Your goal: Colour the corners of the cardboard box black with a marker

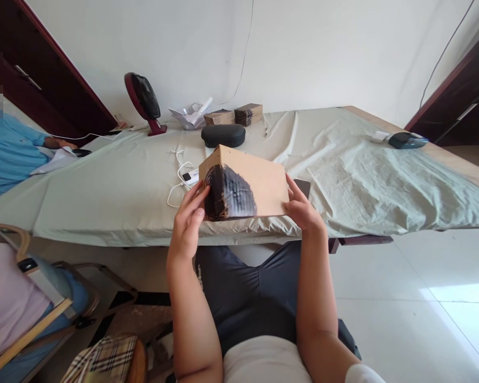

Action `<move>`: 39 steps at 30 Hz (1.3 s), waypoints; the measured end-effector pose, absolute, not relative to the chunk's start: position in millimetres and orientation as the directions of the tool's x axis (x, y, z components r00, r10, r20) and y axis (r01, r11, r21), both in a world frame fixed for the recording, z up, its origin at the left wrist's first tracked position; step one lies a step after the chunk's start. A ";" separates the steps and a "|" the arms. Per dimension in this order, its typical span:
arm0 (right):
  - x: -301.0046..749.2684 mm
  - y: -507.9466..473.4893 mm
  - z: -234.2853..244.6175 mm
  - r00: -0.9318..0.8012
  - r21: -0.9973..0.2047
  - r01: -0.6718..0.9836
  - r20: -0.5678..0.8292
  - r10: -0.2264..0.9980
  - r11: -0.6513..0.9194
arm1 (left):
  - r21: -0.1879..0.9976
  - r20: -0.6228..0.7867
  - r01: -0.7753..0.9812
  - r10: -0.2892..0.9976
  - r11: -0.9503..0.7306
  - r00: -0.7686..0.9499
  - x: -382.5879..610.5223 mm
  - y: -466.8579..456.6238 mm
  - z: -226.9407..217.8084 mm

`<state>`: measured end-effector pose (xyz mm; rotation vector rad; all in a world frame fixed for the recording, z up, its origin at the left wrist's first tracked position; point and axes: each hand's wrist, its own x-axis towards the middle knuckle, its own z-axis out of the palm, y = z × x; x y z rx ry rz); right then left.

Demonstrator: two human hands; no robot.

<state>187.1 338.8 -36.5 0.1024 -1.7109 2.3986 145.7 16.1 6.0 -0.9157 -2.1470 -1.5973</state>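
A brown cardboard box (259, 178) is held up between my two hands, above the near edge of the covered table. Its left corner is coated with black, streaky marking. My left hand (189, 223) grips the left end, fingers on the blackened side and thumb near the lower corner. On the right end, my right hand (301, 205) holds the box with fingers behind its edge and thumb at the front. Behind the box lie a white device (190, 177) with a white cable and, partly hidden, a dark flat object (303, 187).
A black oval case (223, 135), two small cardboard boxes (248, 114), a clear plastic container (189, 116) and a dark red fan (143, 98) stand towards the wall. A dark blue item (407, 140) lies far right. At left sits a person in a blue shirt (11, 151); chairs stand below.
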 end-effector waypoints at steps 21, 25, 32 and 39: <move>161.4 325.7 -59.0 -0.989 -0.874 0.117 -0.147 0.028 -0.471 | 0.343 0.797 0.873 0.384 0.346 -0.465 169.4 42.1 28.1; 163.4 324.8 -58.0 -0.992 -0.889 0.122 -0.124 -0.024 -0.441 | 0.359 0.808 0.882 0.370 0.306 -0.458 167.2 43.0 26.7; 165.8 325.2 -55.9 -0.991 -0.908 0.137 -0.124 -0.057 -0.397 | 0.391 0.800 0.886 0.385 0.247 -0.460 166.6 45.5 24.5; 167.5 327.7 -56.0 -0.990 -0.917 0.142 -0.132 -0.052 -0.372 | 0.360 0.803 0.890 0.393 0.279 -0.448 166.4 46.7 25.8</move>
